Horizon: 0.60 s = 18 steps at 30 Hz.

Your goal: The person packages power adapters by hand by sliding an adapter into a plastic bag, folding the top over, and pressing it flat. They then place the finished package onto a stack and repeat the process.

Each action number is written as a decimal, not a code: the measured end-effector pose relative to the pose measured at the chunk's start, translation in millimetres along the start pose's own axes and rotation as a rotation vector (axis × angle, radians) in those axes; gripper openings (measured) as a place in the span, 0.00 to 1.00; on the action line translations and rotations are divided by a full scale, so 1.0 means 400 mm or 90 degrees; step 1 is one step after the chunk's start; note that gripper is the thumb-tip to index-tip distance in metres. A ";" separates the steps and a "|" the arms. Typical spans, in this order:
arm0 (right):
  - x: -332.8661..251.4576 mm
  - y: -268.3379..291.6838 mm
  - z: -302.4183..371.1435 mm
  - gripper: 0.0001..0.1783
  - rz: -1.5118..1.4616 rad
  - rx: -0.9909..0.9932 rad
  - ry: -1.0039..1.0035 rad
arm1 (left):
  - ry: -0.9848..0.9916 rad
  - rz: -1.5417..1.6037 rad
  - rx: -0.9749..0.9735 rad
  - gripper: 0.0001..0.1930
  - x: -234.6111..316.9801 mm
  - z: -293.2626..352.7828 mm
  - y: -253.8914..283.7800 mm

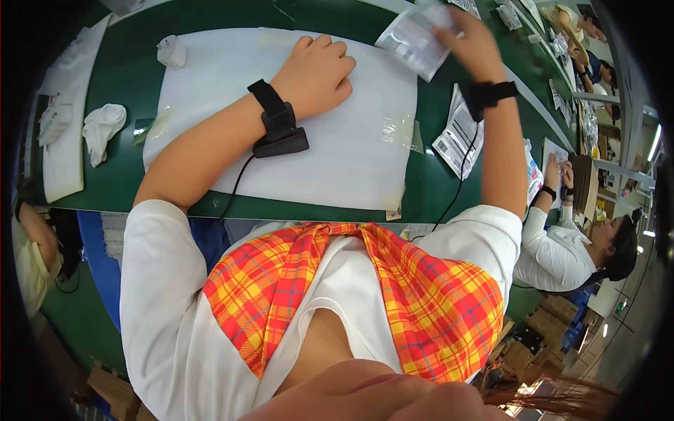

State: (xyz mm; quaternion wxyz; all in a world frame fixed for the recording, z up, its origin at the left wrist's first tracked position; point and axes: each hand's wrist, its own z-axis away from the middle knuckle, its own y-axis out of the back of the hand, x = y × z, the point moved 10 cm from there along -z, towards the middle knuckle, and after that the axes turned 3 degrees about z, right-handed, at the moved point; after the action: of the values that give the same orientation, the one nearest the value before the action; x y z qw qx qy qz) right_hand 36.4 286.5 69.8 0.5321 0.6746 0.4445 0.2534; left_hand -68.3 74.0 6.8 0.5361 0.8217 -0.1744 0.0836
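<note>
My left hand [316, 76] rests on a white sheet [337, 154] taped to the green table. Its fingers are curled under, and whatever they may hold is hidden. Over the far right corner of the sheet, my right hand [476, 43] grips a clear printed plastic bag [414, 43] by its right side. Slight motion blur softens that hand and the bag; its contents are hard to make out. A small white plug-like adapter [170, 52] stands at the sheet's far left corner. Right of the sheet, below my right hand, lies another plastic bag [458, 139] with a printed label.
A crumpled white cloth [104, 133] lies on the green table [126, 70] at left, beside a pale strip [64, 168] bearing white pieces. Black wristband cables [237, 186] run toward my body. Co-workers sit at both sides; one in white [562, 252] works at right.
</note>
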 end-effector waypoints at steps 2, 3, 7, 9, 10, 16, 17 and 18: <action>0.017 0.069 0.014 0.29 0.070 0.055 0.006 | 0.007 0.014 0.006 0.06 -0.010 0.005 0.000; 0.021 0.124 0.037 0.28 0.149 0.111 0.007 | -0.001 0.016 0.008 0.06 -0.006 0.000 -0.003; 0.046 -0.011 0.246 0.19 0.028 -0.313 -0.149 | 0.050 0.023 -0.044 0.06 -0.037 0.021 -0.026; -0.002 -0.049 0.383 0.16 0.076 -0.360 -0.154 | 0.037 0.021 -0.038 0.06 -0.030 0.020 -0.021; -0.009 -0.051 0.408 0.16 0.078 -0.357 -0.159 | 0.027 0.021 -0.035 0.06 -0.024 0.016 -0.019; -0.065 -0.037 0.397 0.17 -0.092 -0.313 -0.162 | 0.017 0.040 -0.030 0.07 -0.015 0.003 -0.009; -0.092 -0.030 0.361 0.18 -0.138 -0.313 -0.138 | 0.007 0.066 0.011 0.07 -0.012 0.004 0.001; -0.135 -0.019 0.316 0.19 -0.193 -0.310 -0.096 | -0.004 0.090 0.051 0.07 -0.011 0.005 0.017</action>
State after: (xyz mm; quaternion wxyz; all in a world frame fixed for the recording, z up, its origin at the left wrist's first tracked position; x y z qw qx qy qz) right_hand 111.2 177.4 31.2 0.7416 0.4701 0.4253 0.2194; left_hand -75.1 70.7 10.1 0.4948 0.8285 -0.2301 0.1256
